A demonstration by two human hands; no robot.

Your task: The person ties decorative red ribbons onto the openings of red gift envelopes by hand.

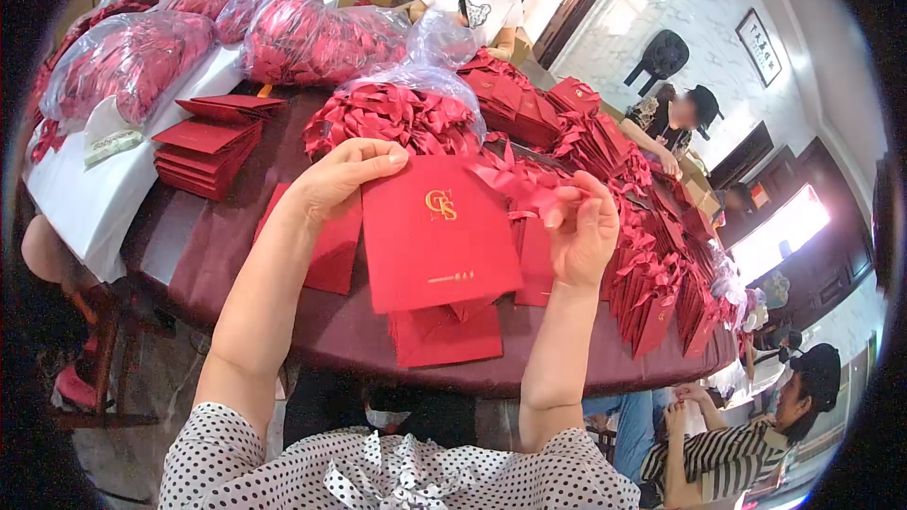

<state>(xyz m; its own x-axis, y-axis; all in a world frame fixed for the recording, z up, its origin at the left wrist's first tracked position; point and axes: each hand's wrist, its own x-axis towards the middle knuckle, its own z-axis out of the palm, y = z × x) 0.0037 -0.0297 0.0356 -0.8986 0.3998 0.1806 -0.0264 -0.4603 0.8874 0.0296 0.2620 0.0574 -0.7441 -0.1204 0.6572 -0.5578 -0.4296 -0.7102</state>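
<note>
My left hand [345, 178] pinches the top left corner of a flat red gift bag [444, 246] with gold letters on its front. The bag is held up over the table's near edge. My right hand [581, 231] is closed on a red ribbon [520, 189] by the bag's top right corner. More red bags [446, 342] lie under the held one, partly hidden by it. Just behind it, a clear plastic bag spills a heap of red ribbons [392, 118].
A stack of red bags [208, 156] stands to the left beside a white surface [104, 203]. Many beribboned red bags [652, 293] cover the table's right side. Filled plastic sacks [321, 33] lie at the back. Co-workers are behind [482, 0] and to the right [718, 453].
</note>
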